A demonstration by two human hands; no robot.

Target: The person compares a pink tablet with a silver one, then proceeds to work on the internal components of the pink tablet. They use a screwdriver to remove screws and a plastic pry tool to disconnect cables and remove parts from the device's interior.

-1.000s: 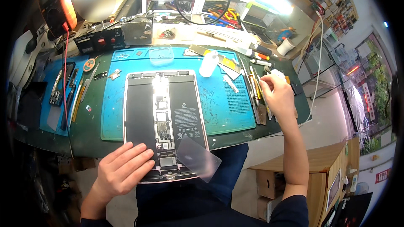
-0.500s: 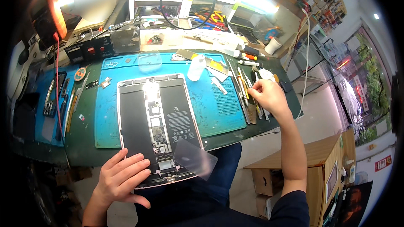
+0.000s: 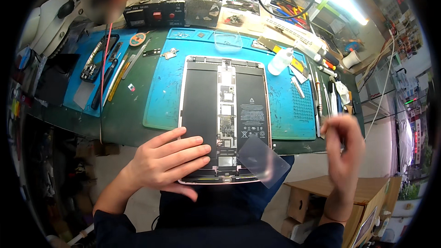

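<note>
An opened tablet (image 3: 202, 105) lies partly on the blue mat and overhangs the bench edge toward me. Two black battery cells flank its narrow circuit board (image 3: 226, 120). My left hand (image 3: 165, 160) is open, its fingers spread flat on the tablet's near left corner and the thumb below the edge. A clear plastic sheet (image 3: 262, 161) lies across the near right corner and sticks out past it. My right hand (image 3: 343, 149), slightly blurred, hovers right of the tablet at the bench edge. Its fingers are curled in; whatever they may pinch is hidden.
On the blue mat (image 3: 163, 105) stand a white dropper bottle (image 3: 281, 61) and a clear plastic box (image 3: 228, 42). Tweezers and slim tools (image 3: 318, 94) lie along its right side. Another phone-sized frame (image 3: 97, 62) is on a left mat. A wooden cabinet (image 3: 363, 188) stands at lower right.
My right hand has moved away from the tools, nearer to me. The whole view has swung, so the bench sits further right in it. My left hand stays on the tablet.
</note>
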